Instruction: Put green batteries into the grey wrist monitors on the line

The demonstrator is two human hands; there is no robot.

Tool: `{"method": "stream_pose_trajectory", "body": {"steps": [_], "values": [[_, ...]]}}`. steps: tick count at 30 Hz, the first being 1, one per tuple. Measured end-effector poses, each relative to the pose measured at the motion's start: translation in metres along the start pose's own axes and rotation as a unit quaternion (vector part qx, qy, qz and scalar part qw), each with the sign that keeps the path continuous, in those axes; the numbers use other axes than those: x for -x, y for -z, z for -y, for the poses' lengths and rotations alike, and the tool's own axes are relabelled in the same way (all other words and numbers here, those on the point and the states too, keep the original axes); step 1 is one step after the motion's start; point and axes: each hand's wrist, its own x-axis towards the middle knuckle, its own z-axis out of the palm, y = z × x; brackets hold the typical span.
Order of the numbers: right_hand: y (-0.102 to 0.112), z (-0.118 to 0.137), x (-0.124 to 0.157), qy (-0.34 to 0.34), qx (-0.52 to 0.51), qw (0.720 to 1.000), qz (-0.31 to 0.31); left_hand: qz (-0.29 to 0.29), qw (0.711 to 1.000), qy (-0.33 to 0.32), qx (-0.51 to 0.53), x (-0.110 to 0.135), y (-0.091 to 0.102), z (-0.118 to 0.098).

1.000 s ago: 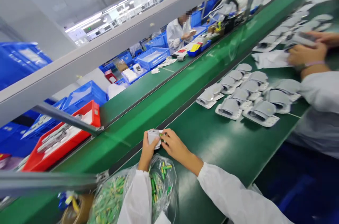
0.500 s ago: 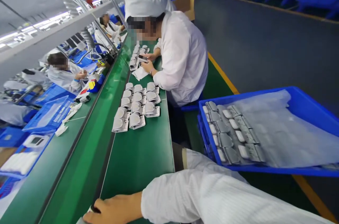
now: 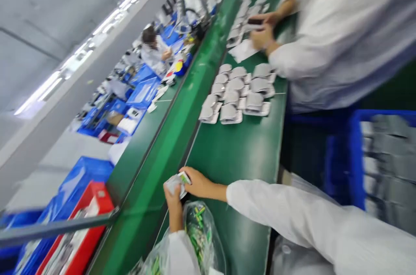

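One red bin (image 3: 103,192) stands at lower left, blue bins behind it, a grey rail crossing its front. Next, one green belt (image 3: 162,147) slants up and rightward, its long edges dark.

Two bare hands meet near the belt's right edge. The left hand (image 3: 173,194) is curled round one grey device (image 3: 173,181), thumb on its face. The right hand (image 3: 196,183) has its fingers bent at the device's right end, beside one green piece (image 3: 185,177); blur hides whether they pinch it. Just below, a clear bag (image 3: 217,242) holds green pieces, too many to count.

Farther up the bench (image 3: 240,151) sit twelve grey cuffs (image 3: 230,98) in three uneven rows. A stretch of green top lies between them and the right sleeve, ending at the bench's straight right edge. Beyond it, one co-worker (image 3: 328,45) leans in; at far right, one blue bin (image 3: 356,162) holds blurred grey cuffs.
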Motion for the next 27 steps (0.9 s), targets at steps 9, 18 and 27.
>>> {"method": "stream_pose_trajectory", "body": {"steps": [9,18,27], "values": [[-0.007,-0.018,0.008,0.02,-0.033,0.999,0.03,0.039,0.992,0.027,0.118,0.016,0.016,0.019],[0.008,-0.007,0.015,0.162,0.055,0.985,-0.032,0.122,0.973,0.026,0.195,0.022,0.011,0.009],[0.003,-0.006,0.019,0.158,0.076,0.983,-0.053,0.106,0.971,0.045,0.211,0.021,0.01,0.007]]}}
